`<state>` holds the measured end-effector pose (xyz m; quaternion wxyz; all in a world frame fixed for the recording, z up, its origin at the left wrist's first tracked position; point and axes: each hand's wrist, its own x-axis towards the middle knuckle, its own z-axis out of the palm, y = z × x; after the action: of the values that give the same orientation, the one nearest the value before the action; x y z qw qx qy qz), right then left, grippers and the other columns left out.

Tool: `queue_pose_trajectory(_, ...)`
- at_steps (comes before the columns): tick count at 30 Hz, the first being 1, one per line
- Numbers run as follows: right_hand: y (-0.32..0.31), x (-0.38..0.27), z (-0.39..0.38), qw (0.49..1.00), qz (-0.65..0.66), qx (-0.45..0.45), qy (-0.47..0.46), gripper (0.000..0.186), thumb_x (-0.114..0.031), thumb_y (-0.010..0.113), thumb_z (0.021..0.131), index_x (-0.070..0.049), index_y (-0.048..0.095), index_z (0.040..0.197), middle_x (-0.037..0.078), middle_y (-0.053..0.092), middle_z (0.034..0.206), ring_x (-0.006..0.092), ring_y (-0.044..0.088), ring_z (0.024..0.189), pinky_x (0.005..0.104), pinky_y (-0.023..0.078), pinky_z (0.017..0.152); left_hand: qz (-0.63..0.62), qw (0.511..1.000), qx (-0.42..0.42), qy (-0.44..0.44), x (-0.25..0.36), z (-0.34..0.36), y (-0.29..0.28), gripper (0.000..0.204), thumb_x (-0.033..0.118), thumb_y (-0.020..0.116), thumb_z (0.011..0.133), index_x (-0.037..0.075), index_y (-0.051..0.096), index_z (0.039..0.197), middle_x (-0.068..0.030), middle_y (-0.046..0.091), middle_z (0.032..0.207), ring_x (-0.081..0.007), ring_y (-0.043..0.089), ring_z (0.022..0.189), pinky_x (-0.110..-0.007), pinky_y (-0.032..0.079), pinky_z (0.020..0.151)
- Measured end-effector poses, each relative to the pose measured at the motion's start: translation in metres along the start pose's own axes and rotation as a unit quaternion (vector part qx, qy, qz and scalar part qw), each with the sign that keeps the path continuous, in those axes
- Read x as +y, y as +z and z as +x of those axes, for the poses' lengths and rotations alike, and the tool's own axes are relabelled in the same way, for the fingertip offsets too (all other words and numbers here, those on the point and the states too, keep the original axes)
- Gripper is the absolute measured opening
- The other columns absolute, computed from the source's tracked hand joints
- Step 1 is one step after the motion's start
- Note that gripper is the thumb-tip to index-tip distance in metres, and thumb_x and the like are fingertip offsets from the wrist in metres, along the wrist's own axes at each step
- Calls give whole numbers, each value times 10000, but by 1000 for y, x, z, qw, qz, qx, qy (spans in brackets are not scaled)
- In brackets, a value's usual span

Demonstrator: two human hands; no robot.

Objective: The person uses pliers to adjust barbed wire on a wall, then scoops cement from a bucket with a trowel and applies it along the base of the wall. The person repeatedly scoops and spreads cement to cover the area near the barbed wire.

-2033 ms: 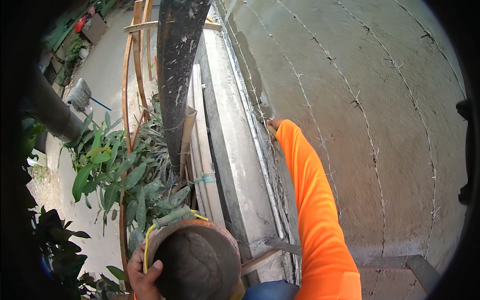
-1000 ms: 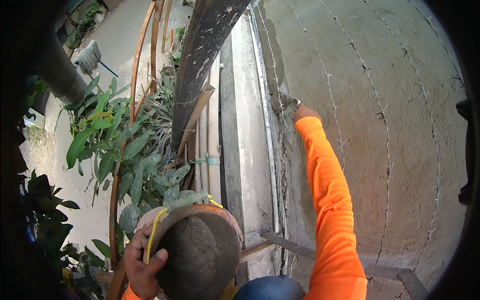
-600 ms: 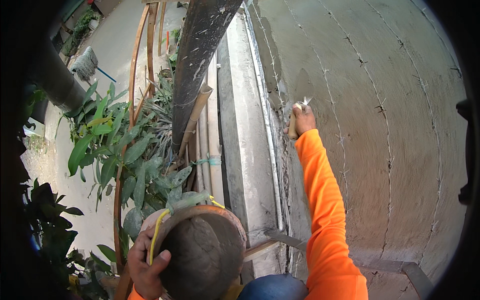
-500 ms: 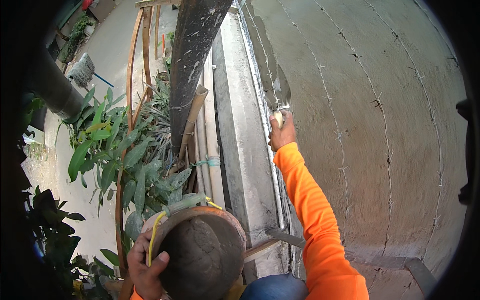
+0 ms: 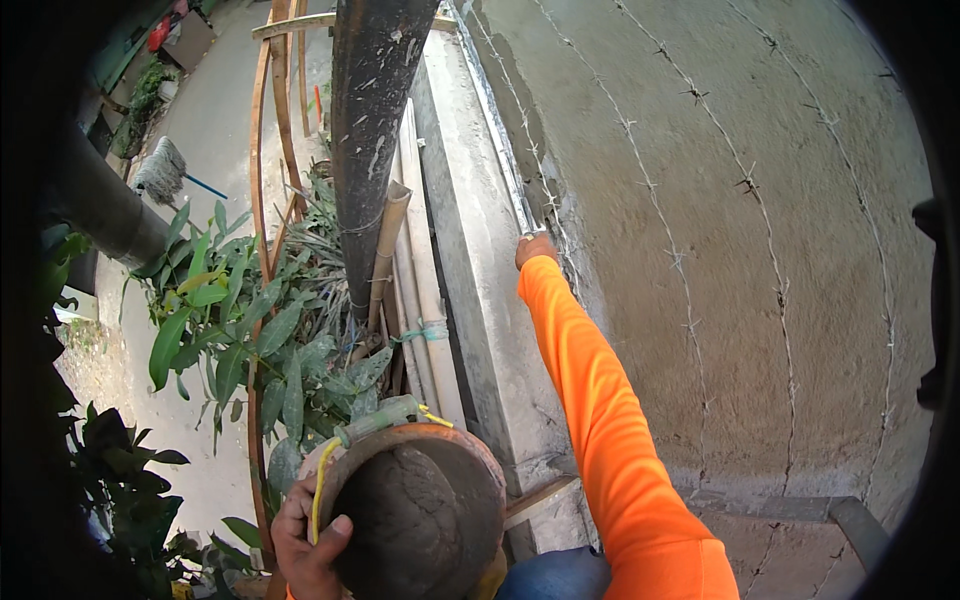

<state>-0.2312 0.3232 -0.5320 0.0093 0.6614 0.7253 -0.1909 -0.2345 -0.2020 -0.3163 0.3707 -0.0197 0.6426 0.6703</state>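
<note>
My left hand (image 5: 312,550) grips the rim of a round bucket (image 5: 490,485), which has a yellow cord and grey tube handle and holds wet grey mortar (image 5: 405,515). My right hand (image 5: 533,250), in an orange sleeve, is closed on a trowel, mostly hidden behind it, at the seam where the concrete ledge (image 5: 460,190) meets the grey plastered wall (image 5: 740,370). A damp darker patch runs along that seam. Strands of barbed wire (image 5: 745,180) cross in front of the wall, the nearest passing close by my right hand.
A dark post (image 5: 370,120), pale poles (image 5: 430,340) and curved wooden strips (image 5: 260,180) stand left of the ledge, with leafy plants (image 5: 280,320). A path (image 5: 180,400) bears a mop (image 5: 160,175) beside a large pipe (image 5: 130,230). A metal bar (image 5: 850,530) crosses at lower right.
My right hand has moved left from the wall toward the ledge seam, with the trowel now mostly hidden. The bucket and my left hand sit slightly lower and further right in the picture.
</note>
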Motion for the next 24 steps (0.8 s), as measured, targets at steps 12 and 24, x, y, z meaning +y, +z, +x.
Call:
queue_pose_trajectory(12,10,6,-8,1000,4,1,25,464,-320,507,1035,-88,505,1436,261,645,1326,425,632,1235,533,499,1036,30,1000,7,2,-1,2,-5,560,178,716,807,-75,581,1288,-112,681,1158,-193,626,1068,-311,449,1010)
queue_pose_trajectory(24,21,29,-2,992,115,25,45,482,-348,503,1037,-96,457,1446,309,635,1295,469,622,1218,545,490,1026,5,1000,-1,12,0,1,-2,457,202,736,800,-42,618,1168,-101,666,1141,-177,589,1054,-307,425,999)
